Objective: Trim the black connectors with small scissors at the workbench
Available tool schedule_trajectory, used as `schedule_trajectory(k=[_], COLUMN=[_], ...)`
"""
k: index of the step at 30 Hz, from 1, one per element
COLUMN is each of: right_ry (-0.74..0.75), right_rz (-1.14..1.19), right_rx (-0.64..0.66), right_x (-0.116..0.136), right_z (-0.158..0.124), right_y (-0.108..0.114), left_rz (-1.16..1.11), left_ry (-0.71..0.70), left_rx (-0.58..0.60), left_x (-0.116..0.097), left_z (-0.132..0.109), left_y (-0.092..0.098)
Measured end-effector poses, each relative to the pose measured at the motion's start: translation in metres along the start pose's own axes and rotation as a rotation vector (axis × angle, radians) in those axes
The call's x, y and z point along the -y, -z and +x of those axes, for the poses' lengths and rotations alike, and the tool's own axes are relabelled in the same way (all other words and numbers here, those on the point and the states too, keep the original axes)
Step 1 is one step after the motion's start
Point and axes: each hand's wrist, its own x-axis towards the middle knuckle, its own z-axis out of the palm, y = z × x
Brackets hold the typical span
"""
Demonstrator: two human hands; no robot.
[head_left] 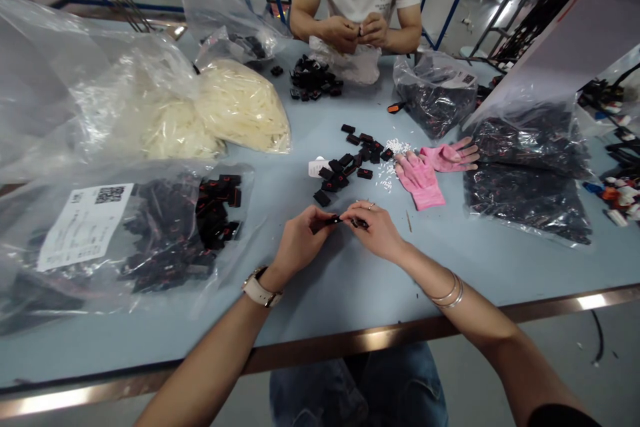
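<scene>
Near the middle of the table, my left hand (303,240) pinches a small black plastic part (334,219) between thumb and fingers. My right hand (375,230) meets it from the other side, fingertips closed at the part's end. Something dark and narrow shows under its curled fingers, too small to make out. Just beyond both hands lies a loose group of black plastic housings (340,177), some with orange-red edges. Many tiny white pieces (397,145) are scattered to their right. A pair of pink gloves (423,180) rests beside these.
At left are a labelled bag of black parts (170,240) and a bag of cream-coloured pieces (245,107). Bags of dark parts (525,193) lie at right. Across the table, a co-worker's hands (357,33) work behind a black pile (313,77). The metal table edge (380,339) runs in front.
</scene>
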Motion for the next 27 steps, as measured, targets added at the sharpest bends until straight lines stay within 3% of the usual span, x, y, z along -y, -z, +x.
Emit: schedule_trajectory(k=[6,13,19,27], right_ry=[-0.021,-0.134,-0.032,-0.09], right_rz=[-0.053,0.066,0.157,0.082], right_rx=[0.053,-0.065,-0.116,-0.016], right_x=[0.003,0.001,0.0,0.006], right_z=[-0.001,0.001,0.001,-0.001], right_y=[0.001,-0.001,-0.007,-0.01], left_rz=[0.004,-0.054,0.0,0.013], left_ry=[0.0,0.011,0.01,-0.002], left_rx=[-0.003,0.015,-0.002,-0.006], left_x=[-0.003,0.003,-0.001,-0.004], left_z=[-0.001,0.0,0.0,-0.001], left_y=[0.0,-0.001,-0.001,-0.001])
